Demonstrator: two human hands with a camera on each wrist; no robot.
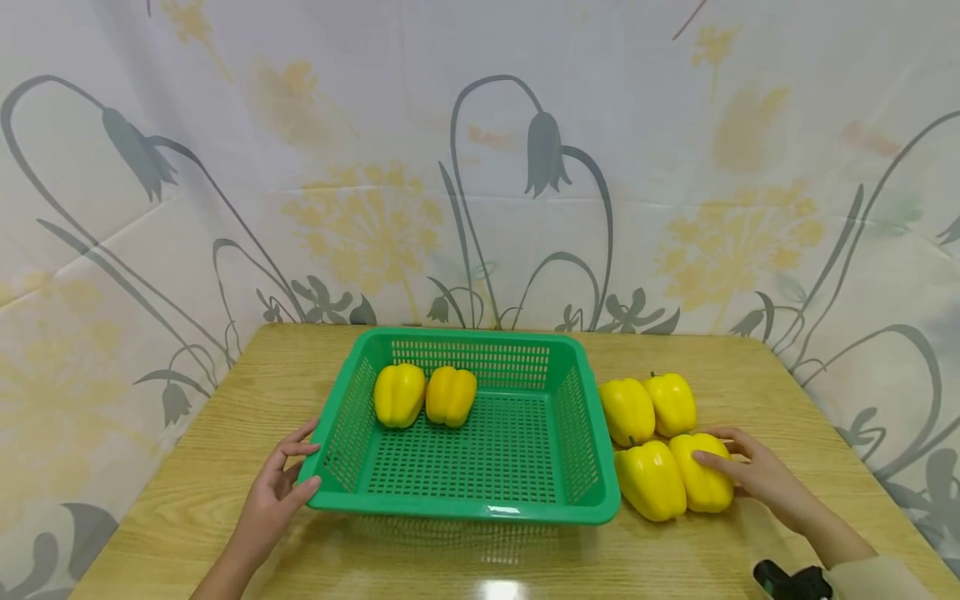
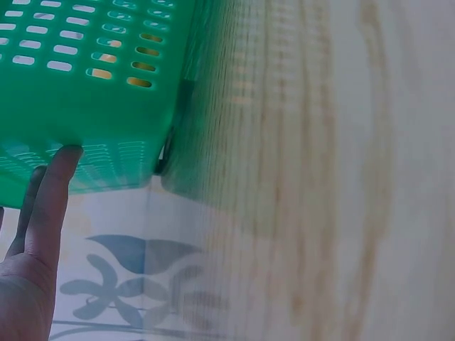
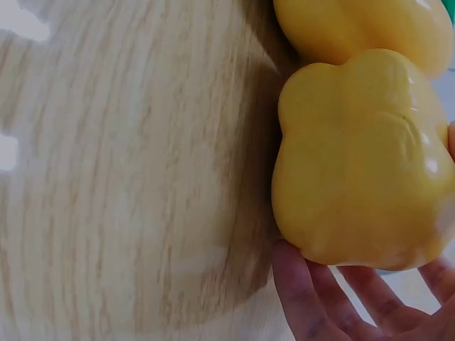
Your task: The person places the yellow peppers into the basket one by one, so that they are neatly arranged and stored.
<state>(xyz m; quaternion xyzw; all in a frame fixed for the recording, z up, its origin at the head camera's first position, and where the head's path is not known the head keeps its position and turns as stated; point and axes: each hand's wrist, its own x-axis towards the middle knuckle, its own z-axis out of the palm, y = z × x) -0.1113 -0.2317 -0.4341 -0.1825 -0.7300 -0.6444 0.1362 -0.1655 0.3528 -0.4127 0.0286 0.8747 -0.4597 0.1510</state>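
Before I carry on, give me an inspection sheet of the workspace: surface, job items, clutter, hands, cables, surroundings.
Surface: wood-grain table, glare near its front.
Job items: green basket on the table, with two yellow peppers inside at its far left; four loose yellow peppers bunched to its right.
Clutter: nothing seen.
Left hand: touches the basket's left side.
Right hand: thumb and fingers around the rightmost loose pepper of the near pair.
Cables: nothing seen.
Surroundings: flower-patterned cloth behind the table; black object beside the right sleeve, cut off by the frame.
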